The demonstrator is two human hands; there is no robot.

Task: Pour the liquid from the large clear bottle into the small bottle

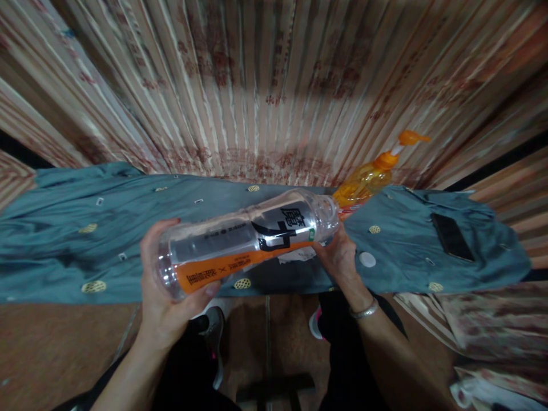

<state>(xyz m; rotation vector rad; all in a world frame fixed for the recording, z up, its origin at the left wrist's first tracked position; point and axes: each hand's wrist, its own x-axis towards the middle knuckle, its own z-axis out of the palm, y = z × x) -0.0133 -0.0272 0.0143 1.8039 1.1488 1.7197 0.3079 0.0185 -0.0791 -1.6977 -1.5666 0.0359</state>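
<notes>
A large clear plastic bottle (240,240) with a silver and orange label lies tilted across my view, its neck end to the right and slightly higher. My left hand (166,291) is wrapped round its base, thumb along the near side. Below the neck, my right hand (338,254) closes on the bottle; its far fingers are hidden. Just behind the neck stands a pump bottle (362,182) of yellow-orange liquid with an orange pump head. A round white cap (367,260) lies on the cloth beside my right wrist. Partly under the clear bottle is a whitish paper piece (297,255).
A grey-green patterned cloth (115,211) covers the narrow table. A black phone (452,237) lies at its right end. Pleated curtains (265,85) hang behind the table and at the sides. Below are my shoes, the tiled floor and a dark bar (276,388).
</notes>
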